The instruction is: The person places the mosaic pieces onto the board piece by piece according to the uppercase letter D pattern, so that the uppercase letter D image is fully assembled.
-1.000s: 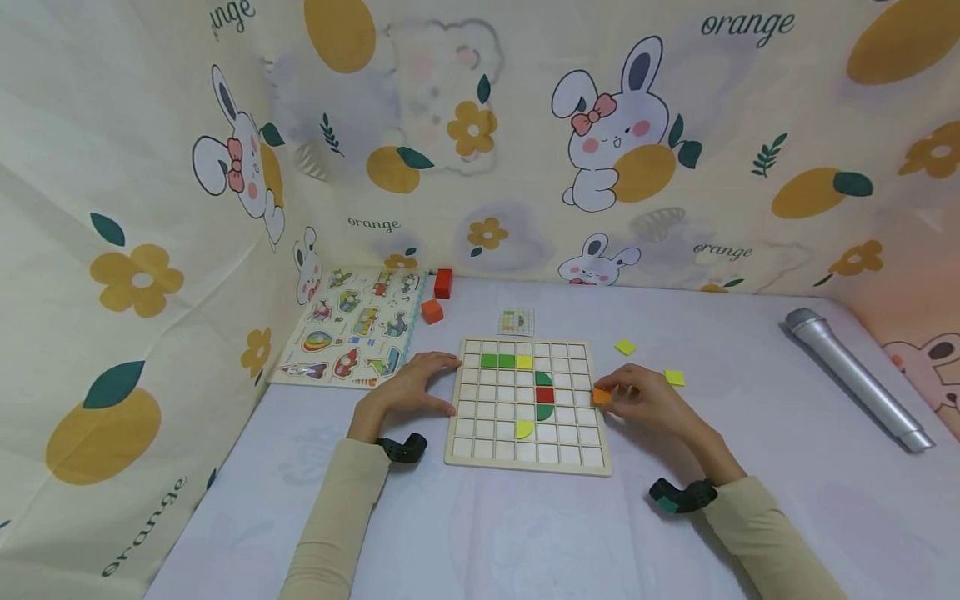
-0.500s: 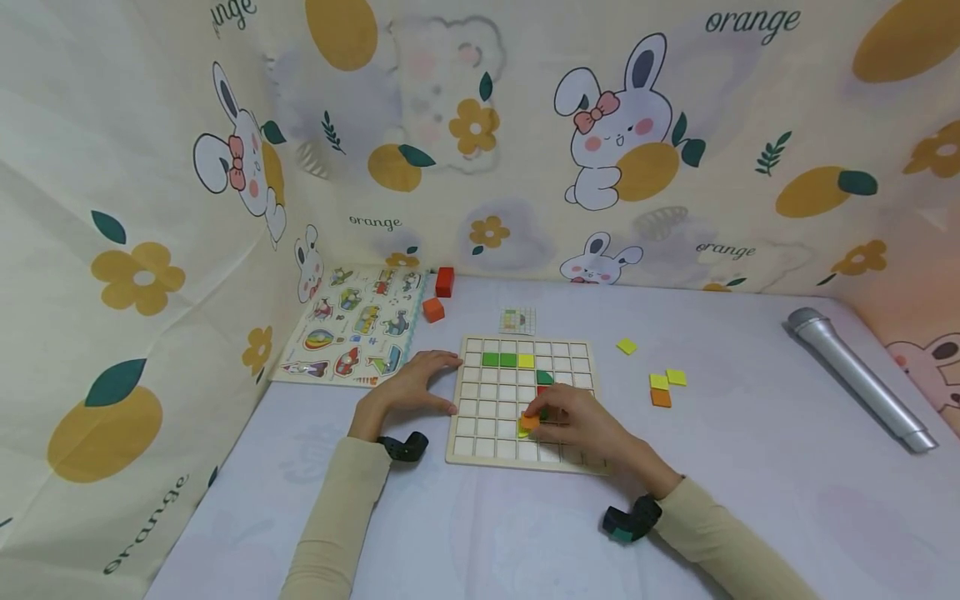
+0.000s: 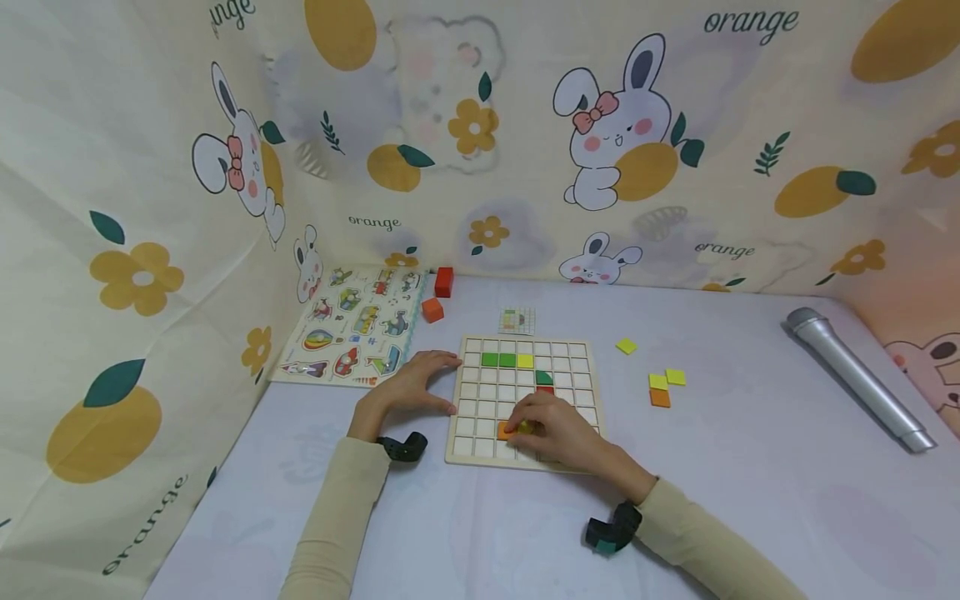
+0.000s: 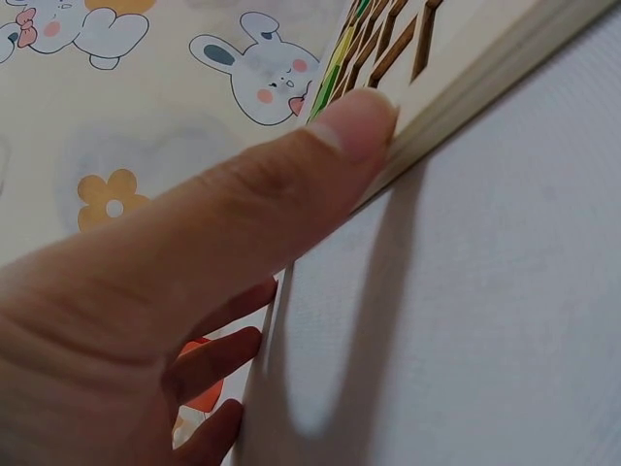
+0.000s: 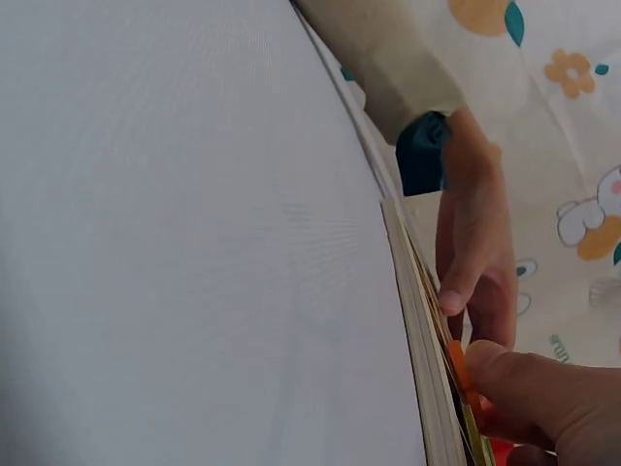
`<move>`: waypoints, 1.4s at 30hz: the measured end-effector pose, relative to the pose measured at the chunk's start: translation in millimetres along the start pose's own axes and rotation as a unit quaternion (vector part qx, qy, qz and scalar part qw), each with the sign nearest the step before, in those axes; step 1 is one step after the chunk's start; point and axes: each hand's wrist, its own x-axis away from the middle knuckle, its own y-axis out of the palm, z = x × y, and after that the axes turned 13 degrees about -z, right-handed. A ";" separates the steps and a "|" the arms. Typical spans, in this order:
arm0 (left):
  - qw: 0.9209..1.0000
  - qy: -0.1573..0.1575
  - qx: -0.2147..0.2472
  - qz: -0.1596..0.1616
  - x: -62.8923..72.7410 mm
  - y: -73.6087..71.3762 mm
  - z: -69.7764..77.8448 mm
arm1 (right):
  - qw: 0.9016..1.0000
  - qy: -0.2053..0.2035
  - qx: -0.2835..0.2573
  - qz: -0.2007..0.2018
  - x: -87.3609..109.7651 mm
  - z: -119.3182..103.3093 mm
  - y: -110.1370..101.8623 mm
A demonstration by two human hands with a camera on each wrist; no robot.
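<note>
A wooden grid board (image 3: 480, 458) lies on the table, with green, yellow and red tiles set in some of its cells. Over its lower middle, my right hand (image 3: 558, 429) pinches an orange square tile (image 3: 503, 431) between thumb and fingers, close beside a yellow tile (image 3: 527, 427) that the fingers partly cover. In the right wrist view the orange tile (image 5: 460, 369) shows on edge at the thumb, down near the board's surface. My left hand (image 3: 408, 387) rests at the board's left edge, its thumb (image 4: 359, 126) touching the rim and its fingers loosely spread.
Several loose tiles lie right of the board, among them an orange tile (image 3: 660, 398). A small pattern card (image 3: 517, 321) is behind it. A picture puzzle board (image 3: 348, 329) and red blocks (image 3: 443, 282) stand back left; a silver microphone (image 3: 855, 379) lies right.
My right hand has carried the orange tile from the board's right edge leftward to a cell in the lower middle. My left hand has stayed at the left edge.
</note>
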 end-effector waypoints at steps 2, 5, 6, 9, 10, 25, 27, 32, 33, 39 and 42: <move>1.000 0.002 -0.001 0.001 -0.1 0.0 -0.3 | 1.000 -0.005 0.010 0.005 -0.6 0.3 0.3; 1.000 0.005 -0.003 0.001 -0.4 0.2 -0.6 | 1.000 -0.010 0.024 0.011 -2.1 0.8 0.9; 1.000 0.005 -0.003 0.001 -0.5 0.2 -0.8 | 0.999 -0.009 0.028 0.013 -2.6 1.0 1.3; 1.000 0.006 -0.003 0.000 -0.9 0.6 -1.2 | 0.999 -0.001 0.038 0.016 -3.7 1.0 2.5; 1.000 0.006 -0.003 0.000 -1.0 0.7 -1.2 | 0.999 0.003 0.039 0.017 -3.9 1.1 2.9; 1.000 0.004 0.002 0.001 0.6 0.2 -0.1 | 0.999 0.046 -0.019 0.009 2.8 2.7 -14.5; 1.000 0.002 -0.001 0.000 0.7 0.2 -0.2 | 0.998 0.056 -0.020 0.012 6.3 4.4 -20.4; 1.000 -0.001 -0.003 0.001 1.1 0.7 0.1 | 0.997 0.059 -0.021 0.037 19.6 14.9 -35.4; 1.000 -0.003 -0.002 0.000 1.1 0.6 0.2 | 0.997 0.060 -0.022 0.043 23.3 17.3 -38.8; 1.000 -0.002 0.002 -0.003 0.2 0.4 -0.9 | 0.994 0.070 0.007 0.081 48.7 28.6 -62.6; 1.000 0.000 -0.002 -0.002 -0.1 0.3 -1.6 | 0.992 0.077 0.032 0.098 61.9 35.1 -74.5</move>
